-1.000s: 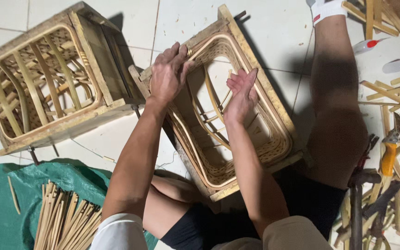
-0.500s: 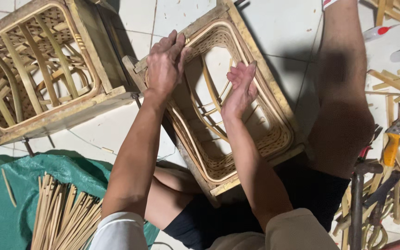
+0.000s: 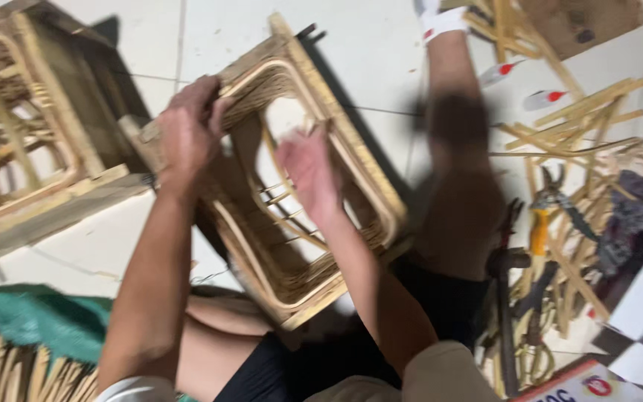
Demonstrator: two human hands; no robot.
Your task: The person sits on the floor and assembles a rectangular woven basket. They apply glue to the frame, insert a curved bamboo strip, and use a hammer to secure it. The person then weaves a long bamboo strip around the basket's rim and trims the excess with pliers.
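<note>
White floor tiles (image 3: 366,45) carry everything; the person sits on them with one bare leg (image 3: 459,171) stretched out to the right of the work and the other folded under it. Between the legs stands the woven cane frame (image 3: 303,171), a box-shaped piece tipped onto one side so that its open face looks up at the camera; its long axis runs away from the body, slanting from the near rim by the lap toward the far left corner. Left hand (image 3: 187,134) sits at that far left corner, fingers curled over the rim and closed on the cane edging, so this grip has firm hold of the frame. Right hand (image 3: 308,167) is over the open middle, blurred; fingers look loosely bent and partly open near a thin cane strand (image 3: 280,160) inside the frame, but I cannot tell whether it pinches that strand or only touches it. Relation that matters: the strand and the inner weave lie directly under and just beyond the right hand, well inside the rim, while the left hand is off at the edge, steadying. A second frame (image 3: 31,149) of the same build stands to the left, apart from both hands. Pliers with orange handles (image 3: 541,223) and loose cane sticks (image 3: 567,134) lie past the straight leg, right-hand side. Green sheet (image 3: 16,320) with bundled splints (image 3: 16,368) lies near left.
</note>
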